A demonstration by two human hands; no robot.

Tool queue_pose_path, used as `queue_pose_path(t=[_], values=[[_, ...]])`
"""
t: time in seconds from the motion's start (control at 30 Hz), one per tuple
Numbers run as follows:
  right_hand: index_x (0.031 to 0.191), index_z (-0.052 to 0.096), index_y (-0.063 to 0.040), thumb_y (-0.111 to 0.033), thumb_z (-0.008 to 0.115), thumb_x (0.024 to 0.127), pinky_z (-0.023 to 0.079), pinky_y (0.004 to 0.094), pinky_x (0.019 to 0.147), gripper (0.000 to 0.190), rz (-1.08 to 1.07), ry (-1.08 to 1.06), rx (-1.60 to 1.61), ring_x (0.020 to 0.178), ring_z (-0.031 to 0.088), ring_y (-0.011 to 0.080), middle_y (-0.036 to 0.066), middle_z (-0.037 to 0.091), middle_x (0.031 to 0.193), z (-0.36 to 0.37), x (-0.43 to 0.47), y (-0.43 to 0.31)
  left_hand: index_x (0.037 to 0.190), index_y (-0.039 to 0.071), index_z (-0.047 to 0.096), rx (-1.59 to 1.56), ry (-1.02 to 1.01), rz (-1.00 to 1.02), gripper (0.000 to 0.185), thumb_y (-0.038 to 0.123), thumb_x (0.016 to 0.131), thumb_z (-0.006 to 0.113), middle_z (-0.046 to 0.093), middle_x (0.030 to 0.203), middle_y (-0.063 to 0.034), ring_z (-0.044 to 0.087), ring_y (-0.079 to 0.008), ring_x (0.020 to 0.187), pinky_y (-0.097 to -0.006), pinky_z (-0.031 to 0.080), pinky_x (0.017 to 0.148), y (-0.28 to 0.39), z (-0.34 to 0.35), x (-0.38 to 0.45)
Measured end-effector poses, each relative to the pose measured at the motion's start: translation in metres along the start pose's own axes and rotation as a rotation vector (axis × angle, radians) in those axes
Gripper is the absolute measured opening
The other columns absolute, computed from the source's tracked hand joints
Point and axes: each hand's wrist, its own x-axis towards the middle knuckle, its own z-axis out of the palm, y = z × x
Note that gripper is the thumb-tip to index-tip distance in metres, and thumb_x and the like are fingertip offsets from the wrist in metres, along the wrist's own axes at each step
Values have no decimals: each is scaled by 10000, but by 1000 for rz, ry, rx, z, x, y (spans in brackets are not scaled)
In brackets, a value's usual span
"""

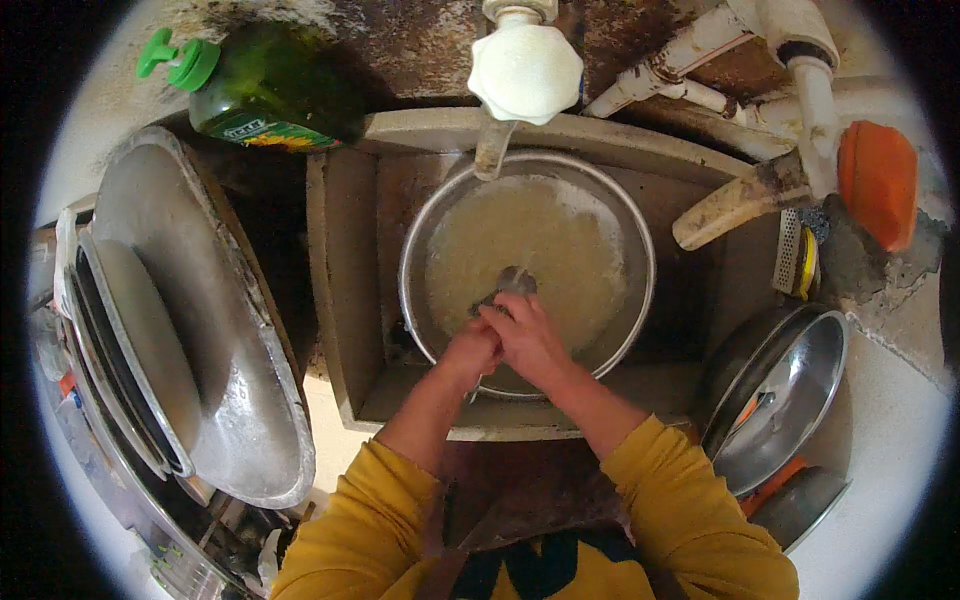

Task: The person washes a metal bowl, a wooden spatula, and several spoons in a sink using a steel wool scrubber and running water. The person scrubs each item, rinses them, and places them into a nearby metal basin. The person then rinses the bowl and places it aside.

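Observation:
A round metal basin (651,270) with cloudy water stands in a stone-like sink (330,300). Over the basin's near half, my left hand (474,346) and my right hand (525,334) meet and touch. A dark, shiny object (517,280), perhaps a utensil, shows just beyond the fingers, partly in the water. My right fingers lie over it and over my left hand. The left fingers are curled and partly hidden, so what exactly each hand grips is unclear. Both forearms come in from below, in yellow sleeves.
A tap with a white knob (525,73) hangs over the basin's far rim. A green pump bottle (262,90) stands at the back left. Large metal pans (247,420) lean at left. Metal bowls (795,397) stand at right, below white pipes (817,112) and an orange object (876,184).

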Motion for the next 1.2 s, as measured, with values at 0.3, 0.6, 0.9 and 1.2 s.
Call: queue_pose_path(t=[0.3, 0.6, 0.9, 1.2], values=[[1135, 533, -65, -187, 557, 815, 402, 396, 889, 344, 389, 59, -368, 1062, 479, 353, 176, 501, 1138, -13, 18, 63, 1171, 105, 549, -7, 28, 138, 305, 220, 909, 446, 541, 632, -20, 456, -127, 481, -266, 356, 429, -16, -10, 6], [1173, 472, -7, -164, 550, 849, 455, 354, 801, 368, 840, 108, 505, 960, 541, 273, 195, 549, 1085, 47, 11, 98, 1337, 9, 298, 962, 346, 847, 580, 161, 830, 536, 466, 1215, -229, 485, -321, 1105, -359, 414, 882, -54, 25, 24], [997, 524, -58, -245, 458, 896, 409, 339, 559, 223, 688, -299, 570, 677, 508, 212, 77, 549, 807, 56, 7, 66, 1374, 26, 259, -41, 263, 427, 650, 332, 875, 542, 393, 1341, -172, 414, -268, 1192, -343, 327, 973, -2, -10, 38], [887, 519, -43, -354, 419, 926, 332, 256, 402, 329, 861, -418, 1519, 464, 419, 109, 34, 498, 639, -16, -52, -5, 1128, 40, 506, -314, 100, 274, 313, 206, 867, 557, 574, 1066, -103, 573, -239, 933, -365, 483, 718, 33, 0, 44]])
